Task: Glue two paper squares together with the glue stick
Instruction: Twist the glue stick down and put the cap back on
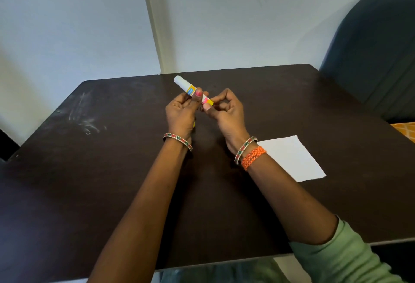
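A white glue stick [187, 87] with a yellow, blue and pink label is held in the air above the middle of the dark table [112, 170]. My left hand [182, 114] grips its middle, thumb on top. My right hand [224, 109] pinches its lower, near end. The white cap end points up and away to the left. A white paper square [292, 159] lies flat on the table to the right, partly hidden behind my right wrist. I see only this one paper patch; whether it is one sheet or two stacked I cannot tell.
The table's far edge meets a pale wall. A dark blue chair back [377, 46] stands at the right. Chalky smears [85, 116] mark the table's left part. The near table edge runs under my forearms.
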